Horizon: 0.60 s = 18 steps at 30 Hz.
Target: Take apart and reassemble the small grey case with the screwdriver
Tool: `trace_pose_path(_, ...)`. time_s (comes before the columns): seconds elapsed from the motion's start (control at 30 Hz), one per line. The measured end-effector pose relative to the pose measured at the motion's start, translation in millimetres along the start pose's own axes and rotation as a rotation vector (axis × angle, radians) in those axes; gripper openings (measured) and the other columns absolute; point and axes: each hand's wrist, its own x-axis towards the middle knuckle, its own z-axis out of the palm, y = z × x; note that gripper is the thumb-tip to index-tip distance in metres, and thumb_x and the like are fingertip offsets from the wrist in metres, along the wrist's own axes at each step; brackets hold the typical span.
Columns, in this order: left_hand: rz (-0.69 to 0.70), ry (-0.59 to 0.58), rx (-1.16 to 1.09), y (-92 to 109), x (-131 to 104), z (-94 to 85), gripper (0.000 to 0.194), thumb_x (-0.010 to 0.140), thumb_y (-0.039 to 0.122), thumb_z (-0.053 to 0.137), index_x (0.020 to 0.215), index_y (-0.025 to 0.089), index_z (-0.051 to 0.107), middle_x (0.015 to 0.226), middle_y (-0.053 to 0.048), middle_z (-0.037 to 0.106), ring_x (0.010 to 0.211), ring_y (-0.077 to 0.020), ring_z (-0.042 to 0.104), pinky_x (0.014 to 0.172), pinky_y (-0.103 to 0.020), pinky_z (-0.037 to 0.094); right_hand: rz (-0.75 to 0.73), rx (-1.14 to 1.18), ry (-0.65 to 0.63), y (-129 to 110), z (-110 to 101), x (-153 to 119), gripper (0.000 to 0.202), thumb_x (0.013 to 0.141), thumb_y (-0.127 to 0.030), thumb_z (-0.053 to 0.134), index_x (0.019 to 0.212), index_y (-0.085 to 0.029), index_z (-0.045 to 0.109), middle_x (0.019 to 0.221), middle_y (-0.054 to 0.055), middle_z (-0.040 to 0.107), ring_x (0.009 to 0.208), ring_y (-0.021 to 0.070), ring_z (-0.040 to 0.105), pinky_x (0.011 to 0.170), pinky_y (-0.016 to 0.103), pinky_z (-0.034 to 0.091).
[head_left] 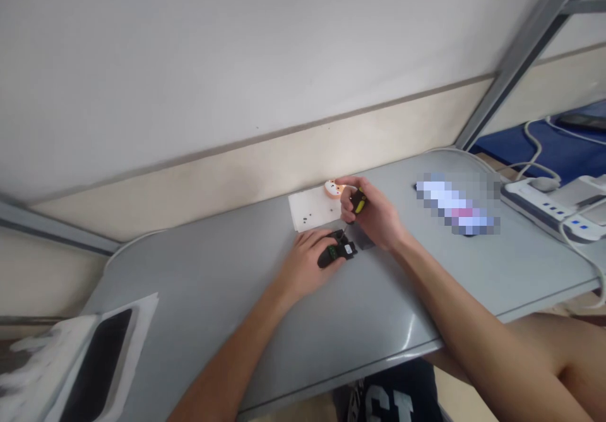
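My left hand lies over a small black electronic device on the grey table, fingers and thumb closed around its sides. A bit of green circuit board shows in the device, along with a small white label. My right hand grips a screwdriver with a black and yellow handle. Its thin shaft points down at the device's far side; whether the tip touches a screw is too small to tell. Beside the device, under my right hand, a dark grey flat piece is partly hidden.
White paper behind the hands bears several tiny dark screws and an orange-and-white animal-faced object. A blurred-out phone and a white power strip with cables are to the right. At front left lies a black phone-like slab.
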Motion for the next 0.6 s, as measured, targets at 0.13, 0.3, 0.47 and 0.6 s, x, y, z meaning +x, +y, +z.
trace_pose_path(0.13, 0.042, 0.024, -0.011, -1.7, -0.3, 1.7, 0.019, 0.093, 0.030, 0.076, 0.109, 0.024, 0.069, 0.131, -0.007, 0.072, 0.124, -0.0271, 0.066, 0.109, -0.051, 0.051, -0.034, -0.103, -0.001, 3.7, 1.0, -3.0, 0.045, 0.095, -0.063, 0.064, 0.080, -0.022, 0.058, 0.083, 0.001, 0.055, 0.064, 0.0123, 0.052, 0.060, 0.030, 0.041)
trace_pose_path(0.3, 0.021, 0.024, -0.004, -2.6, -1.0, 3.2, 0.020, 0.092, 0.031, 0.076, 0.110, 0.025, 0.070, 0.132, -0.007, 0.072, 0.124, -0.0272, 0.066, 0.109, -0.051, 0.052, -0.037, -0.139, 0.094, 4.7, 5.9, -1.1, 0.051, 0.089, -0.074, 0.064, 0.083, -0.025, 0.050, 0.062, -0.007, 0.035, 0.049, 0.0101, 0.027, 0.048, 0.027, 0.025)
trace_pose_path(0.47, 0.029, 0.019, -0.012, -1.2, 0.7, 1.5, 0.020, 0.090, 0.028, 0.078, 0.105, 0.024, 0.066, 0.128, -0.006, 0.074, 0.121, -0.0279, 0.067, 0.107, -0.051, 0.052, 0.019, 0.008, -0.013, 1.4, 3.3, 1.1, 0.040, 0.095, -0.063, 0.063, 0.095, -0.023, 0.066, 0.082, 0.000, 0.052, 0.066, 0.0128, 0.051, 0.063, 0.030, 0.043)
trace_pose_path(0.6, 0.034, 0.026, -0.015, -1.2, 0.3, 1.4, 0.020, 0.090, 0.027, 0.078, 0.105, 0.023, 0.065, 0.129, -0.007, 0.073, 0.122, -0.0285, 0.067, 0.107, -0.052, 0.053, 0.009, -0.010, 0.051, 2.4, 2.9, 0.0, 0.044, 0.088, -0.051, 0.079, 0.080, -0.023, 0.047, 0.080, -0.003, 0.057, 0.061, 0.0104, 0.053, 0.059, 0.027, 0.040)
